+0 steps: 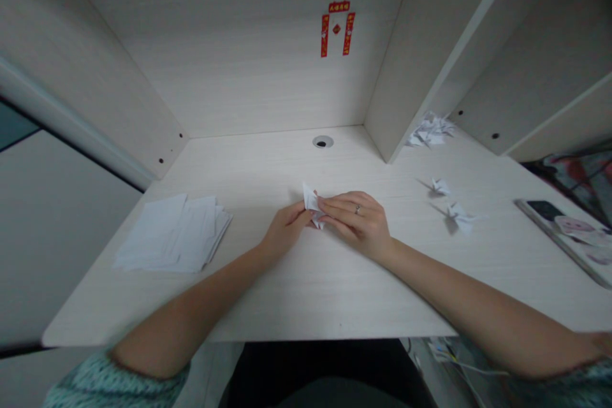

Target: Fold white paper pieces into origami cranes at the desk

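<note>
A small piece of folded white paper [310, 199] is held between both hands above the middle of the desk. My left hand [285, 224] pinches it from the left, thumb on the near side. From the right, my right hand [358, 218], with a ring on one finger, presses its fingertips against the paper. Part of the folded shape is hidden by the fingers. On the right stand two folded paper cranes, one farther back [440, 187] and one nearer [459, 217].
A spread stack of white paper sheets [174, 236] lies at left. More folded paper pieces [431, 129] are piled behind the upright divider [421, 64]. At far right lies a phone [564, 236] in a case. A round cable hole [322, 141] sits near the back wall.
</note>
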`<state>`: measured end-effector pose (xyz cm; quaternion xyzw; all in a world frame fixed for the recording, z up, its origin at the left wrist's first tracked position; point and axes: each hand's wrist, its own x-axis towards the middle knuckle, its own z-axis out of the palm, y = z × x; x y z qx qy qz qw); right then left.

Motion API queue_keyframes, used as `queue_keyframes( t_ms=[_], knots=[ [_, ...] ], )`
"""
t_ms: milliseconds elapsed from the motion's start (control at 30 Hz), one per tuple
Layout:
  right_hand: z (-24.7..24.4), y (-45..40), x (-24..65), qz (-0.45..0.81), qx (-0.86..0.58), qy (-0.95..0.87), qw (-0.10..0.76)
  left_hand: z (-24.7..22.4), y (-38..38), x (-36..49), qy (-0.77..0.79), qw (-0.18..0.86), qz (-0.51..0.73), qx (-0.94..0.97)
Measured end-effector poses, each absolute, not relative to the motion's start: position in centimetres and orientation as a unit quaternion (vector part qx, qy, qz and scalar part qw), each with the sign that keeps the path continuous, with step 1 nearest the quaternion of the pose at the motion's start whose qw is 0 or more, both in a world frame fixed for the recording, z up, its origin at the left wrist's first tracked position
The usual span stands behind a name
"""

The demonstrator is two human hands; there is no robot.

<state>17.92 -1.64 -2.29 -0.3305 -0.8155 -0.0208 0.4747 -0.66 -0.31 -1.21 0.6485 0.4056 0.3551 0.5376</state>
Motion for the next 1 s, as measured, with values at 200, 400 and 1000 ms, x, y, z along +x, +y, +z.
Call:
queue_keyframes(
  t_ms=[200,400,1000],
  knots=[
    [-2.3,-1.7,18.0,-0.014,-0.315,-0.824,0.471,-1.1,-0.3,-0.6,0.408,0.558,0.356,0.628],
    [-1.8,-1.8,17.7,0.012,-0.354,-0.812,0.465,-1.6,0.1,-0.9,0.387,0.605,0.388,0.578],
    [-2.8,-1.3,16.8,0.283,-0.395,-0.716,0.502,-2.1,0.6,-1.3,0.392,0.524,0.406,0.638]
  ],
)
